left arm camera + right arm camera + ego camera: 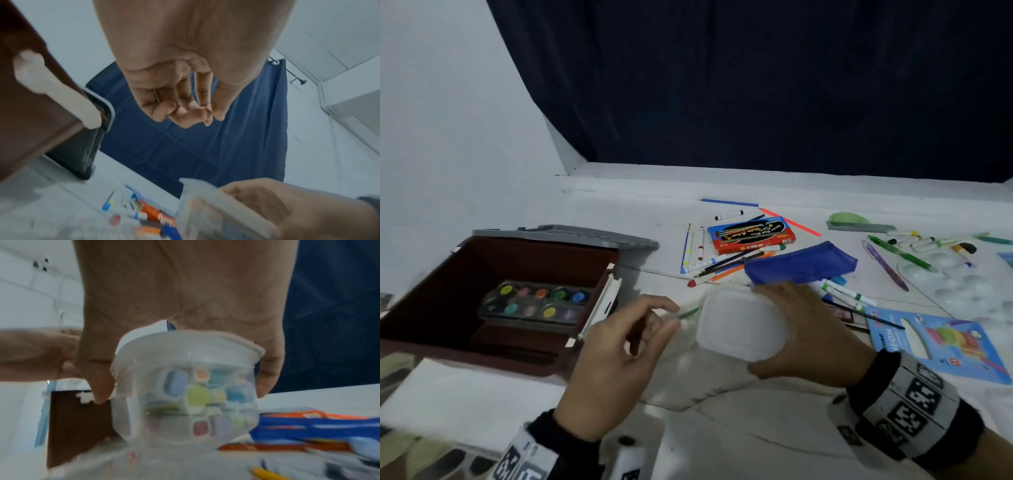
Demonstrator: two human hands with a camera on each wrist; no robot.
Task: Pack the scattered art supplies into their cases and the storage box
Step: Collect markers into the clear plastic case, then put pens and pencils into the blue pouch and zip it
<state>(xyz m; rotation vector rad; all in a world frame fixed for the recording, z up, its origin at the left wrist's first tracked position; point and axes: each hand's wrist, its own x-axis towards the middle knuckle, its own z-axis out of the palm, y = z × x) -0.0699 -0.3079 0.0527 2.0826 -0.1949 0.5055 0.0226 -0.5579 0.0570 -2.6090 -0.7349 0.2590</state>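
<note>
My right hand (767, 330) grips a clear plastic tub with a white lid (739, 325) from above, at the middle of the white surface. Small pastel-coloured pieces show through the tub's wall (185, 394). My left hand (654, 330) hovers just left of the tub, fingers loosely curled (185, 113), holding nothing. Left of both hands stands the brown storage box (448, 274), open, with a watercolour palette (537, 303) lying inside. A blue pouch (801, 262) lies just behind the tub.
The box's grey lid (571, 236) leans behind it. A red brush box (751, 236), loose pencils and markers (842, 294), paint tubes, a clear mixing tray (962, 287), a green ruler set (856, 222) and a blue clay pack (941, 342) are scattered to the right. A dark curtain hangs behind.
</note>
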